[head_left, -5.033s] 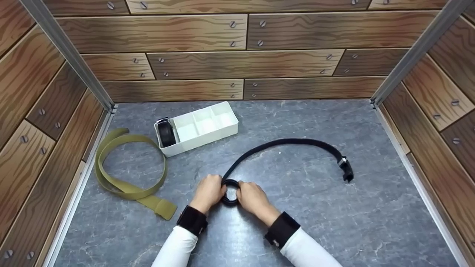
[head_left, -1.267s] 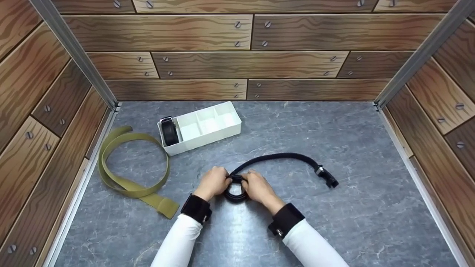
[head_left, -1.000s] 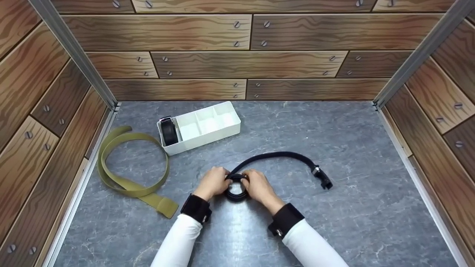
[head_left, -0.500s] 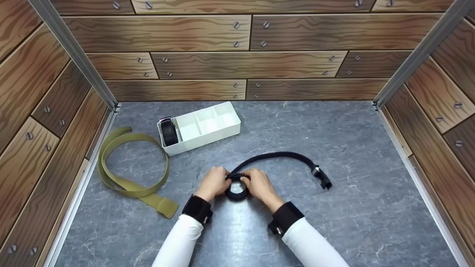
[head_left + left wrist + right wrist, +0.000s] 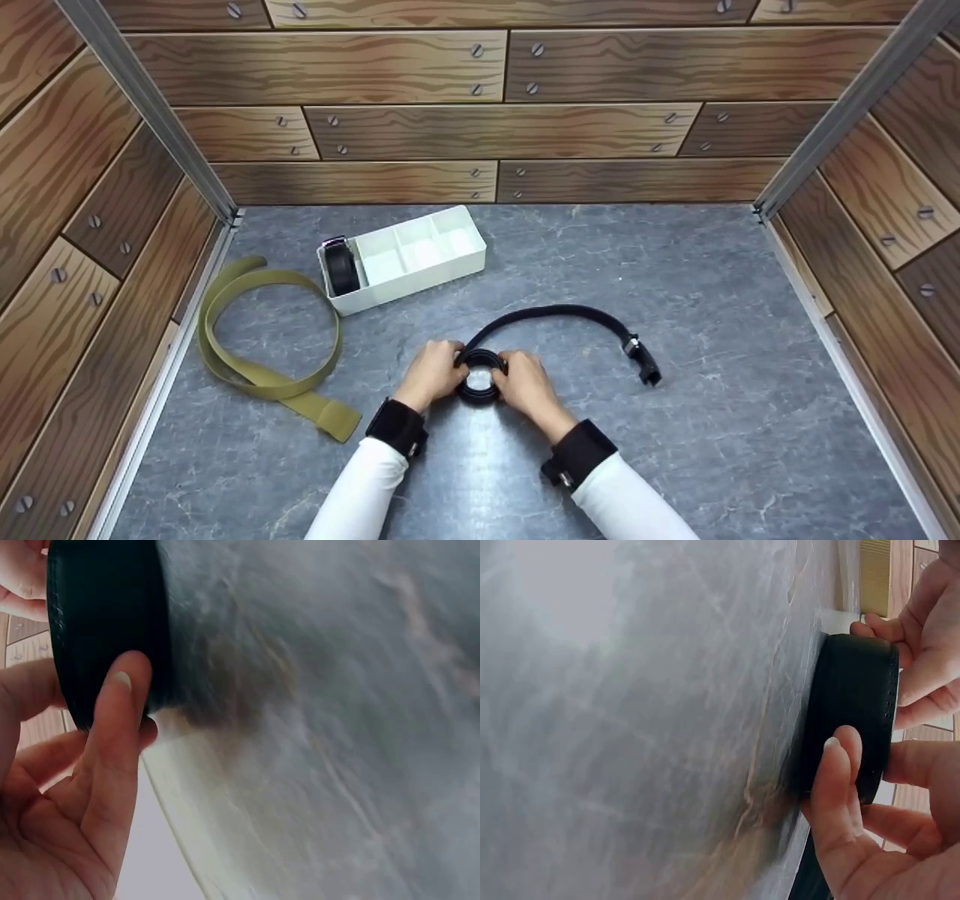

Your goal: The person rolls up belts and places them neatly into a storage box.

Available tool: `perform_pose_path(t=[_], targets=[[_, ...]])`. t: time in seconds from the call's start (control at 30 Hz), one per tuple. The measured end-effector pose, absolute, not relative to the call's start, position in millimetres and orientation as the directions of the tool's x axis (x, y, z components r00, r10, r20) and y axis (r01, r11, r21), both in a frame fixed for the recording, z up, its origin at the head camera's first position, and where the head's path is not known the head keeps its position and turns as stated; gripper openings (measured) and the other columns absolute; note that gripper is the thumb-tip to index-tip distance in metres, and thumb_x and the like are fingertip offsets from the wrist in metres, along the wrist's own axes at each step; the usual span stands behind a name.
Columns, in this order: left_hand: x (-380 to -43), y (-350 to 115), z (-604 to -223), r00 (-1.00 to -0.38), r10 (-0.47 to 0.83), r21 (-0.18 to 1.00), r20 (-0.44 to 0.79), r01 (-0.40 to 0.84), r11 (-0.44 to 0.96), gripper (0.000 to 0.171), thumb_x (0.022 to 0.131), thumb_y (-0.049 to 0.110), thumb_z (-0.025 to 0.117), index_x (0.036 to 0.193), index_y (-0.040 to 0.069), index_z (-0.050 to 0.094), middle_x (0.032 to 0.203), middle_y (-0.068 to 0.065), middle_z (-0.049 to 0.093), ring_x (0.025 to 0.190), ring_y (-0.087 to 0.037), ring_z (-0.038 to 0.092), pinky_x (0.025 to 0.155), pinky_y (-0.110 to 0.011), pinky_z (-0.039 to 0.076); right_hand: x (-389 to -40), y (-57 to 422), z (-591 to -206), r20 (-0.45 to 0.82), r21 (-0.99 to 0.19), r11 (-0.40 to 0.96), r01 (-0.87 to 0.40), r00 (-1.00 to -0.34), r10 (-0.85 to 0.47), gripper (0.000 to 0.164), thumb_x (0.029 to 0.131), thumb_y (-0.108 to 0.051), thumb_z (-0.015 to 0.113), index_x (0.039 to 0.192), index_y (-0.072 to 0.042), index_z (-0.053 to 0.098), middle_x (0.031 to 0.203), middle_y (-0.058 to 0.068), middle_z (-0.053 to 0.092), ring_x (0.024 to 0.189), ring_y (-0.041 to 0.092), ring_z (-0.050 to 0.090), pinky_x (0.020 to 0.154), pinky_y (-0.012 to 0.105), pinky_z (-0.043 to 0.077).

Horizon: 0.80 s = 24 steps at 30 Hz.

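A black belt (image 5: pixel 559 309) lies in front of me, its near end wound into a small round coil standing on edge. From the coil the loose strap arcs away to the right and ends in a metal-trimmed buckle (image 5: pixel 642 361). My left hand (image 5: pixel 431 373) grips the coil's left side where the strap leaves it, thumb inside the ring. On the opposite side my right hand (image 5: pixel 528 386) pinches the coil between thumb and fingers. Both wrist views show the wound black band (image 5: pixel 851 705) held by the fingertips, close over the grey surface.
A white divided box (image 5: pixel 409 281) stands behind the hands, a rolled black belt (image 5: pixel 342 268) in its left compartment. An olive webbing belt (image 5: pixel 271 390) lies loosely looped at left. Wood-patterned walls (image 5: pixel 495 131) enclose the grey table (image 5: pixel 712 450) at the back and sides.
The coil has grown thicker and the loose strap shorter over these seconds. The buckle end has been drawn in leftward and toward me. Both hands stay on the coil.
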State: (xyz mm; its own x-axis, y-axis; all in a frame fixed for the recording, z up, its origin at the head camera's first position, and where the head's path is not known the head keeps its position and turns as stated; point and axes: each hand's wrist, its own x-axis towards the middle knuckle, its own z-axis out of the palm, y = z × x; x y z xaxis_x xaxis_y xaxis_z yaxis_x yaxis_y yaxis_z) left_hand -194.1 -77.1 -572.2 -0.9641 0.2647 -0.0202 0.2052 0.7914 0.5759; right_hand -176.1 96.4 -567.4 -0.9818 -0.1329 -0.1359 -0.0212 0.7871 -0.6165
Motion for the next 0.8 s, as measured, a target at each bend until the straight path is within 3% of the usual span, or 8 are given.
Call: perform_pose_path(t=[0.1, 0.17, 0.37, 0.57, 0.7, 0.8], targets=[[-194, -78, -573, -0.955, 0.297, 0.544, -0.028, 0.234, 0.805, 0.033, 0.080, 0.012, 0.072, 0.111, 0.002, 0.070, 0.099, -0.013, 0.070, 0.086, -0.027, 0.067, 0.075, -0.042, 0.054, -178, 97, -568, -0.118, -0.598, 0.798, -0.073, -0.977, -0.178, 0.034, 0.092, -0.011, 0.064, 0.123, 0.003, 0.065, 0.115, 0.024, 0.065, 0.102, 0.033, 0.064, 0.084, 0.043, 0.052], [-194, -78, -573, -0.950, 0.312, 0.522, -0.025, 0.253, 0.814, 0.029, 0.082, 0.016, 0.072, 0.108, 0.004, 0.070, 0.099, -0.012, 0.069, 0.088, -0.027, 0.066, 0.076, -0.043, 0.053, -180, 97, -569, -0.109, -0.585, 0.804, -0.110, -0.971, -0.212, 0.034, 0.093, -0.011, 0.063, 0.124, 0.002, 0.065, 0.112, 0.021, 0.065, 0.103, 0.033, 0.063, 0.085, 0.044, 0.052], [-192, -75, -576, -0.948, 0.318, 0.509, 0.011, 0.279, 0.814, 0.019, 0.085, 0.022, 0.073, 0.096, 0.006, 0.070, 0.090, -0.007, 0.067, 0.078, -0.024, 0.064, 0.068, -0.040, 0.051, -178, 99, -573, -0.095, -0.570, 0.805, -0.166, -0.960, -0.265, 0.034, 0.094, -0.011, 0.062, 0.127, -0.003, 0.064, 0.108, 0.012, 0.064, 0.101, 0.032, 0.063, 0.087, 0.045, 0.051], [-193, -73, -575, -0.947, 0.311, 0.470, 0.080, 0.311, 0.826, 0.011, 0.081, 0.017, 0.074, 0.080, 0.008, 0.068, 0.078, -0.006, 0.067, 0.068, -0.025, 0.063, 0.062, -0.040, 0.051, -177, 98, -569, -0.109, -0.598, 0.795, -0.100, -0.973, -0.204, 0.037, 0.091, -0.018, 0.068, 0.124, -0.002, 0.065, 0.120, 0.017, 0.063, 0.109, 0.034, 0.061, 0.094, 0.047, 0.047], [-193, -71, -574, -0.952, 0.297, 0.444, 0.074, 0.298, 0.845, 0.010, 0.081, 0.018, 0.074, 0.081, 0.009, 0.069, 0.078, -0.006, 0.067, 0.067, -0.026, 0.063, 0.062, -0.040, 0.051, -176, 101, -562, -0.154, -0.624, 0.781, -0.021, -0.977, -0.149, 0.035, 0.090, -0.020, 0.070, 0.117, 0.002, 0.066, 0.096, 0.013, 0.068, 0.082, 0.024, 0.066, 0.075, 0.038, 0.053], [-193, -70, -573, -0.955, 0.289, 0.425, 0.064, 0.288, 0.858, 0.013, 0.081, 0.019, 0.074, 0.085, 0.009, 0.070, 0.082, -0.006, 0.067, 0.070, -0.026, 0.063, 0.063, -0.041, 0.051, -175, 102, -559, -0.177, -0.626, 0.780, 0.005, -0.975, -0.136, 0.024, 0.091, -0.018, 0.068, 0.105, 0.000, 0.070, 0.079, 0.006, 0.066, 0.063, 0.016, 0.061, 0.059, 0.032, 0.050]])
